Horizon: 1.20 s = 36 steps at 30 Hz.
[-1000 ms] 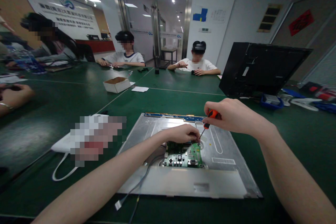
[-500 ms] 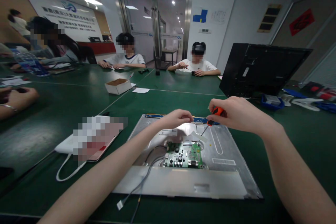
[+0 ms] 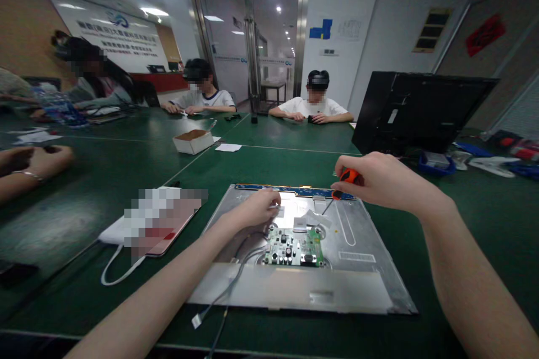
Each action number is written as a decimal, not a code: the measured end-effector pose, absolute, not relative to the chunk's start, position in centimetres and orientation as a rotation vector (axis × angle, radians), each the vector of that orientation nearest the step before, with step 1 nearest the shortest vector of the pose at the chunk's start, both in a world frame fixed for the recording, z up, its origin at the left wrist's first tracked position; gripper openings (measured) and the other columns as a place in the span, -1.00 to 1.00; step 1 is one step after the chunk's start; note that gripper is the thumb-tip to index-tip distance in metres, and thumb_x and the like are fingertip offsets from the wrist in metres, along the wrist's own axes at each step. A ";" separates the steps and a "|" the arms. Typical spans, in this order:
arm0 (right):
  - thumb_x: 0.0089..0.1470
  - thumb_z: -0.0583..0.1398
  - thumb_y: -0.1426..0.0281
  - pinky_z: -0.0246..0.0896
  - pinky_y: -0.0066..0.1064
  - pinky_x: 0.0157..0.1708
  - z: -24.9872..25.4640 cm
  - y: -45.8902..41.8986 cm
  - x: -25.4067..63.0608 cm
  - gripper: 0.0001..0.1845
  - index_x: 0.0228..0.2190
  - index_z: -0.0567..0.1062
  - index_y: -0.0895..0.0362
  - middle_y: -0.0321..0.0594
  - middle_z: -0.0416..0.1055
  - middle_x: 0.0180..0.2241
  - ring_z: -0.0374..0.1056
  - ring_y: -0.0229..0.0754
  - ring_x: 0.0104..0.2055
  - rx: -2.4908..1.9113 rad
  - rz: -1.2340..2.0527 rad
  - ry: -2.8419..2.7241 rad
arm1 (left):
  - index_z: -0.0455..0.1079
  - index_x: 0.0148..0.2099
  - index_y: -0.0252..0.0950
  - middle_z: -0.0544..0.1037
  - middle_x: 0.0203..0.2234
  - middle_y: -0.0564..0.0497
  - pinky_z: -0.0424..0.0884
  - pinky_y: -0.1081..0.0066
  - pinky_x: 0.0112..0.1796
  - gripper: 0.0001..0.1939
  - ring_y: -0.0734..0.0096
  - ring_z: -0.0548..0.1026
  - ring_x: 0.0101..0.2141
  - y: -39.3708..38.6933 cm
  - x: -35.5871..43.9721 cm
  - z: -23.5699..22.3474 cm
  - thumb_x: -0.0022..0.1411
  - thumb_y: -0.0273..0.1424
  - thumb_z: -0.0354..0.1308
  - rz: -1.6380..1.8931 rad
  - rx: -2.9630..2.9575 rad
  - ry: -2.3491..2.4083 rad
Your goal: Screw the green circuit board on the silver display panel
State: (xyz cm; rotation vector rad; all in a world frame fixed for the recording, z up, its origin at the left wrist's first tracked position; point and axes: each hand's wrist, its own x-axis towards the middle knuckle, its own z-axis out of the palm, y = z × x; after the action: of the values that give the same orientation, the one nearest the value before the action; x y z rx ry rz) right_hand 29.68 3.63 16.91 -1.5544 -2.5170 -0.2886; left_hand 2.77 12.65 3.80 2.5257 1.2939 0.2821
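My right hand (image 3: pixel 374 182) grips an orange and black screwdriver (image 3: pixel 348 178), its thin shaft slanting down to the left with the tip by a pale strip of film or tape (image 3: pixel 318 217). My left hand (image 3: pixel 259 207) is over the upper left of a flat metal-backed display panel (image 3: pixel 357 291); its fingers are curled, and what they hold, if anything, is hidden. Fixed to the panel's middle is a green circuit board (image 3: pixel 295 248). A blue board strip (image 3: pixel 290 190) runs along the far edge. Grey cables (image 3: pixel 236 280) trail from the board's left side over the near edge.
A white power bank and pink phone (image 3: pixel 177 224) with a white cable lie to the left. A black monitor (image 3: pixel 421 112) stands back right, beside a blue tray (image 3: pixel 437 162). An open small box (image 3: pixel 193 141) stands farther back. Other people sit around the green table (image 3: pixel 278 165).
My left hand has drawn back left and down from the far edge, its fingers now more curled. My right hand and the screwdriver hold nearly the same place.
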 end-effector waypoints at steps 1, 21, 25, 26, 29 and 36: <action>0.20 0.23 0.20 -0.02 -0.44 -0.51 17.0 3.6 29.7 -0.83 -0.29 0.48 0.04 -0.29 0.49 -0.47 0.37 -0.18 -0.47 -1.553 -0.293 -2.512 | 0.48 -0.28 -0.32 0.58 -0.34 -0.07 0.34 0.42 -0.28 -0.86 0.25 0.51 -0.29 12.4 2.8 3.5 0.15 -0.60 0.12 0.282 2.534 1.310; 0.19 0.24 0.20 0.01 -0.43 -0.51 16.6 3.9 29.9 -0.84 -0.29 0.48 0.03 -0.31 0.49 -0.47 0.38 -0.17 -0.46 -1.550 -0.272 -2.508 | 0.36 -0.34 -0.28 0.52 -0.44 0.00 0.29 0.43 -0.33 -0.84 0.31 0.46 -0.40 11.3 2.4 3.3 0.22 -0.60 0.03 0.397 2.531 1.328; 0.19 0.24 0.20 0.02 -0.43 -0.51 16.6 3.9 30.0 -0.83 -0.29 0.48 0.03 -0.31 0.50 -0.46 0.39 -0.16 -0.45 -1.554 -0.263 -2.504 | 0.36 -0.32 -0.29 0.53 -0.40 0.00 0.28 0.45 -0.33 -0.82 0.32 0.46 -0.37 11.1 2.5 3.5 0.17 -0.65 0.03 0.434 2.548 1.299; 0.19 0.24 0.20 0.02 -0.43 -0.51 16.6 3.9 29.9 -0.83 -0.29 0.48 0.03 -0.31 0.49 -0.47 0.39 -0.17 -0.45 -1.554 -0.261 -2.504 | 0.36 -0.32 -0.29 0.53 -0.39 -0.01 0.28 0.45 -0.33 -0.82 0.32 0.46 -0.36 11.0 2.6 3.5 0.16 -0.66 0.04 0.440 2.555 1.288; 0.19 0.24 0.20 0.01 -0.44 -0.51 16.7 3.9 29.9 -0.84 -0.29 0.47 0.03 -0.30 0.49 -0.46 0.39 -0.17 -0.45 -1.564 -0.269 -2.506 | 0.38 -0.33 -0.28 0.54 -0.41 0.00 0.28 0.46 -0.33 -0.82 0.33 0.46 -0.37 10.8 2.8 3.6 0.14 -0.66 0.07 0.446 2.572 1.258; 0.20 0.23 0.19 0.01 -0.43 -0.51 16.7 4.0 30.0 -0.83 -0.27 0.47 0.03 -0.30 0.49 -0.47 0.39 -0.16 -0.45 -1.565 -0.285 -2.520 | 0.40 -0.38 -0.29 0.54 -0.46 0.02 0.26 0.45 -0.37 -0.83 0.36 0.45 -0.42 10.6 2.8 4.0 0.17 -0.63 0.08 0.444 2.602 1.205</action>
State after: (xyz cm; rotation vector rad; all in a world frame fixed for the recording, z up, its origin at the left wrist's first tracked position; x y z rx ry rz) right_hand 29.99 3.95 16.68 -1.5654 -2.5200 -0.2845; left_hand 2.82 10.64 3.95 2.6019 1.2051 0.4442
